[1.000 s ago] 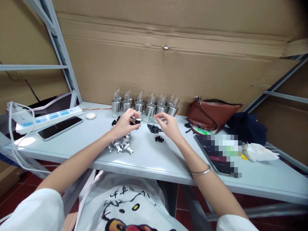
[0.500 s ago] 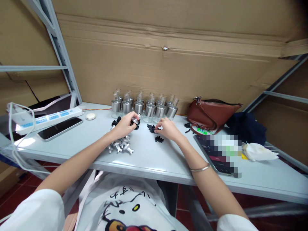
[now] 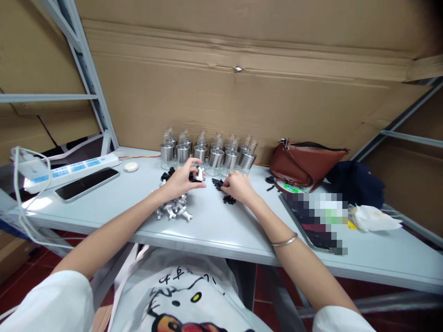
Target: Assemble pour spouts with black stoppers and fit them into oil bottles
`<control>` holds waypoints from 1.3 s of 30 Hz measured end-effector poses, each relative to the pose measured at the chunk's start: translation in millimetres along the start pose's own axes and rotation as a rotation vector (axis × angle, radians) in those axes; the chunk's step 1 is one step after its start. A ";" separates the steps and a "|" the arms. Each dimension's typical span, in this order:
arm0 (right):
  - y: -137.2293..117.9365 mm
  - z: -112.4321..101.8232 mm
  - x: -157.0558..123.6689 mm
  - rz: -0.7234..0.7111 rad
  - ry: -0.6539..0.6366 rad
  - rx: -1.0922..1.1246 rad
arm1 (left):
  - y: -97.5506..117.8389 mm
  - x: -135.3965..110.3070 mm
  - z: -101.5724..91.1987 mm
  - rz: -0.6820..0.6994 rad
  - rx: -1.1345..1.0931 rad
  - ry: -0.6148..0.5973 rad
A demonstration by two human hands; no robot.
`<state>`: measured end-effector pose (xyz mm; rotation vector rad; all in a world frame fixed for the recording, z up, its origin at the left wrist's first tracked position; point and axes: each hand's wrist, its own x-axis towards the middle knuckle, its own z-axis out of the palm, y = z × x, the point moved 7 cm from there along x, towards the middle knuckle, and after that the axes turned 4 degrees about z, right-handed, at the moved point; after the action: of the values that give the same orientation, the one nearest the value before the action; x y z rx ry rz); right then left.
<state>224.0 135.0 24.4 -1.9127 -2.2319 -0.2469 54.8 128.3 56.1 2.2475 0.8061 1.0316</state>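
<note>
My left hand [image 3: 180,179] holds a small silver metal piece [image 3: 200,174] upright between thumb and fingers, above the table. Below and left of that hand lies a heap of similar silver pieces [image 3: 176,210] with short arms. Black parts [image 3: 166,176] lie behind the same hand, partly covered by it. My right hand [image 3: 239,186] has its fingers pinched at a pile of small black parts [image 3: 217,183]; what sits in the fingertips is too small to make out. Another cluster of small black pieces [image 3: 229,199] lies just below them.
Glass bottles with metal bands [image 3: 216,158] stand in rows at the back. A power strip [image 3: 72,171], a phone [image 3: 87,184] and a round white case [image 3: 131,167] lie left. At right are a brown bag [image 3: 304,166], a tablet [image 3: 304,226] and white tissue [image 3: 375,217].
My left fingers have spread wider and turned the silver piece upright, so more of it shows. My right hand has shifted slightly left and down over the black parts.
</note>
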 end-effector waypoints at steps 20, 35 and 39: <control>-23.2 -45.2 -20.3 -0.167 0.367 0.948 | 0.8 -7.3 17.9 0.034 0.022 -0.270; -25.4 -41.4 -19.0 -0.178 0.316 0.985 | -1.3 -4.8 16.1 0.034 0.051 -0.234; -24.4 -40.2 -18.6 -0.175 0.301 1.012 | -2.8 -4.7 14.2 0.029 0.058 -0.214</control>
<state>204.1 103.4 58.6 -1.0527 -1.7648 0.4633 62.8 123.8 43.9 2.3756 0.7213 0.7720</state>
